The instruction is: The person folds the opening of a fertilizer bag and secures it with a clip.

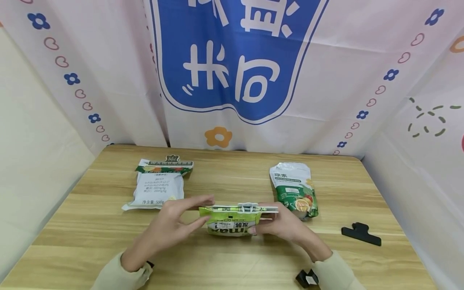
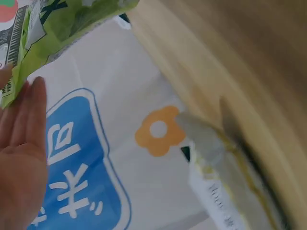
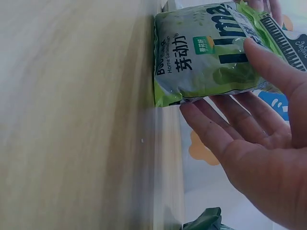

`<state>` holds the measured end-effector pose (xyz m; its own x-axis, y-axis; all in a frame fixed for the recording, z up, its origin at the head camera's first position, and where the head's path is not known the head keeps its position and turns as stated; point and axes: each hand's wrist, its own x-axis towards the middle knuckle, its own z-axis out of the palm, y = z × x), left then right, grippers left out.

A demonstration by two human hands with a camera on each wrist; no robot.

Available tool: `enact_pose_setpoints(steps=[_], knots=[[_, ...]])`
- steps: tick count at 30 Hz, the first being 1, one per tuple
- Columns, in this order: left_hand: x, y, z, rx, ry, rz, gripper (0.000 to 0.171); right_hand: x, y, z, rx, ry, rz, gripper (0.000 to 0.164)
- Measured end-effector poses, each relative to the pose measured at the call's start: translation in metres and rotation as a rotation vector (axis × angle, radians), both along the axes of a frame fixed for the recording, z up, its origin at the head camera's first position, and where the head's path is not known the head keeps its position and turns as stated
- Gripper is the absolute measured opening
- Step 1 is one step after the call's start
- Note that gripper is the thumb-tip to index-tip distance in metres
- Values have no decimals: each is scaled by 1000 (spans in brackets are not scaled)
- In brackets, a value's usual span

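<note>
Two pale sleeves (image 1: pixel 117 274) come in from the bottom edge, nearest the viewer. Behind everything hangs a white cloth (image 1: pixel 348 72), printed with a large blue sign, flowers and hearts. Below it is a wood-grain table (image 1: pixel 232 177). At its back left lies a white bag (image 1: pixel 157 187); at back right, a white-and-green pouch (image 1: pixel 295 191). Between and in front of them, the green bag (image 1: pixel 232 226) stands upright on the table. The right hand (image 1: pixel 286 225) grips its right side, thumb in front, fingers behind. The left hand (image 1: pixel 177 217) is loose, fingers straight, thumb and fingers either side of its left top corner. A long patterned clip (image 1: pixel 248 208) spans its top. A crown-shaped clip (image 1: pixel 172 162) tops the white bag. A black clip (image 1: pixel 361 234) lies far right.
</note>
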<state>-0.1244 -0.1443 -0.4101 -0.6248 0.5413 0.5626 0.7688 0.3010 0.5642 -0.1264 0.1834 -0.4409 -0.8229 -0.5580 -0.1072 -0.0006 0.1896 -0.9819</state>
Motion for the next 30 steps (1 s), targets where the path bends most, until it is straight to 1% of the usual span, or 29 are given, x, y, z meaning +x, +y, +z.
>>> enact_pose_setpoints(steps=[3,4,5,7,9,12,17,26,30], knots=[[0,0,-6,-42,-273,56,69,0,0,1,4,0,5,43],[0,1,-8,-49,-362,61,74,0,0,1,5,-3,6,43],[0,1,-10,-59,-435,68,78,0,0,1,11,-4,5,43],[-1,3,-15,-77,-552,69,82,-1,-1,1,31,1,-3,44],[-2,5,-19,-87,-614,64,79,-1,-1,1,55,-5,-16,46],[-2,7,-23,-86,-658,60,66,-1,-1,2,87,-20,-39,48],[-2,9,-25,-67,-677,75,53,-1,-1,3,111,-72,-65,48],[-3,11,-27,-87,-607,80,41,-1,0,4,175,-114,-83,43],[-2,12,-26,-100,-589,78,40,0,0,6,175,-129,-84,45]])
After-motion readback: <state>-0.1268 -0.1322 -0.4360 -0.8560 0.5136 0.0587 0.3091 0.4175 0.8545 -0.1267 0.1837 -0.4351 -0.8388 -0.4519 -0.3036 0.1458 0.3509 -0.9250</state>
